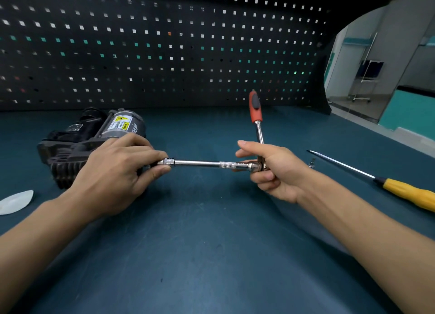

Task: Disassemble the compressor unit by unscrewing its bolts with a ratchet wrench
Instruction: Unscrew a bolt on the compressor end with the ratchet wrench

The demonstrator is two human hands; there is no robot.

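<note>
Black compressor [94, 144] on counter [211, 243], left hand [117, 170] pinching extension [200, 163] tip beside it, right hand [275, 172] gripping ratchet [255, 109] head, red handle upright, screwdriver [400, 191] at right

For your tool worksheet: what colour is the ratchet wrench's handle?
The handle is orange-red with a dark inset; head view.

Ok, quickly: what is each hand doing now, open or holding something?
Left hand: pinches the socket end of the extension bar.
Right hand: grips the ratchet wrench at its head.
</note>
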